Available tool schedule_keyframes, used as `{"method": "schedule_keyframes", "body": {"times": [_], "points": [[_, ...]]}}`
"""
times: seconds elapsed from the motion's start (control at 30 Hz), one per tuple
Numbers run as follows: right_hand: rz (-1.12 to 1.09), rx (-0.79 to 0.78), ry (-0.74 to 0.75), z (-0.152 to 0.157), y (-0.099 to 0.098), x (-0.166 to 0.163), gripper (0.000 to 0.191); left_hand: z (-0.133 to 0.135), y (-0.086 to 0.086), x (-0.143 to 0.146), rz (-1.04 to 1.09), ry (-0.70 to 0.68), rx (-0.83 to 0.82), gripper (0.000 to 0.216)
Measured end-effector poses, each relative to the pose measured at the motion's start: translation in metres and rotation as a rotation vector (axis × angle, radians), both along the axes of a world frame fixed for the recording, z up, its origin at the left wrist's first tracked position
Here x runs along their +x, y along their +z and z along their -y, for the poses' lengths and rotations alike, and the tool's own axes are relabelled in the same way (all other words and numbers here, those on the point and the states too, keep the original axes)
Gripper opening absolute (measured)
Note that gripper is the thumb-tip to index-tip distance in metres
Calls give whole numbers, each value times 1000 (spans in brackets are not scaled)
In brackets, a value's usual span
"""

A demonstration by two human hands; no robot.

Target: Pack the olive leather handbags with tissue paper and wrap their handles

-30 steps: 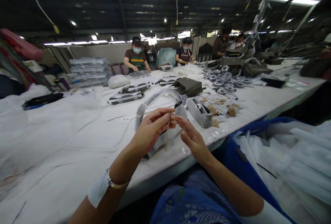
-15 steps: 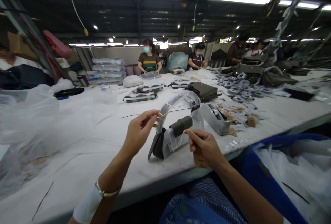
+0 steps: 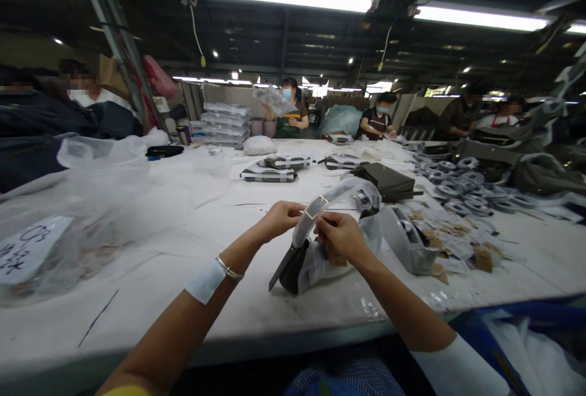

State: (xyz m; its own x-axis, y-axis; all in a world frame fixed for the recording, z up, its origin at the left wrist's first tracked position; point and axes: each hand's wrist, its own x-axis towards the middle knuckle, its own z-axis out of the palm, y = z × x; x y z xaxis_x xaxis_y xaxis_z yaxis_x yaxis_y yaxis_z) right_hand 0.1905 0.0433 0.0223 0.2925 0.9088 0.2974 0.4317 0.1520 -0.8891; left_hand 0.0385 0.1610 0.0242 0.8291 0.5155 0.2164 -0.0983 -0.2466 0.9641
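A dark olive handbag (image 3: 293, 271), partly wrapped in white padding, rests on the table in front of me. Its strap (image 3: 339, 191) arches up in clear plastic film and carries a gold-coloured buckle (image 3: 316, 207). My left hand (image 3: 281, 220) pinches the strap's left edge beside the buckle; its fingertips are partly hidden. Just right of the buckle, my right hand (image 3: 342, 236) is closed on the string of a brown hang tag (image 3: 336, 255), which dangles below the fingers. The string itself is mostly hidden.
Loose hang tags (image 3: 483, 259) and rolled wrapped straps (image 3: 467, 182) lie to the right. Beyond the bag is another olive bag (image 3: 387, 180). Plastic sheets (image 3: 105, 201) cover the left side. A blue bin (image 3: 480, 341) stands at lower right; co-workers (image 3: 293, 109) are across the table.
My right hand has brought the hang tag up and left to the strap buckle, close to my left hand. The view has turned left. A co-worker opposite has lifted a plastic-wrapped item.
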Motion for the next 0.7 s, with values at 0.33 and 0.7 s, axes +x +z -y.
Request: {"method": "schedule_keyframes", "body": {"times": [0.33, 0.7], "points": [[160, -13, 75, 38, -31, 7, 42, 7, -29, -46, 246, 207, -392, 42], [-14, 425, 58, 62, -48, -23, 7, 45, -55, -39, 523, 198, -540, 58]]}}
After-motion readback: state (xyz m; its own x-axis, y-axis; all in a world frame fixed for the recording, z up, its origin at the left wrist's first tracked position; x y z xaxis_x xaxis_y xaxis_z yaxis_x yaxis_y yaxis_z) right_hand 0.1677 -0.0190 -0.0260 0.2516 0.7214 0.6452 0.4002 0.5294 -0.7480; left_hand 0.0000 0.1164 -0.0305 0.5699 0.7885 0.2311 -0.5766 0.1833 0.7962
